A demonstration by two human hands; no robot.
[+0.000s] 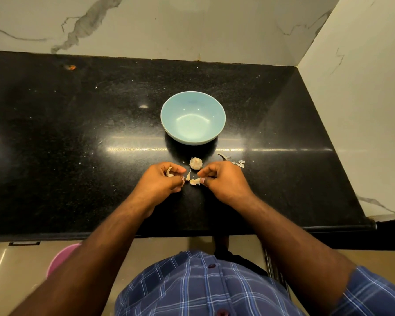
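Closest to us is our blue check shirt (pixel 192 286). Our two bare arms reach out over the black counter (pixel 78 133). Our left hand (pixel 162 179) is curled up, and its fingers and thumb hold a garlic piece (pixel 169 172) with pale skin on it. Our right hand (pixel 224 179) pinches a clove (pixel 194 181) between thumb and fingertip. We cannot tell if the clove touches the counter. A thin skin sliver (pixel 188 176) shows between the two hands.

We think we are peeling garlic. The clove is tiny and very light. It is firm inside, but its skin is dry and papery, so it tears and flakes. A bare clove can get sticky and slip. So we should hold it by its fat middle with one hand and pick at the loose skin at the pointy tip with the other. A soft pinch is enough, because a hard squeeze could squash it.

Just past our fingers the garlic bulb (pixel 196 163) rests on the counter, not touching our hands. To its right lie loose skin bits (pixel 240 164). Farther back stands a light blue bowl (pixel 214 103) with nothing in it, near the bulb but apart. Behind it all is the white marble wall (pixel 192 26).
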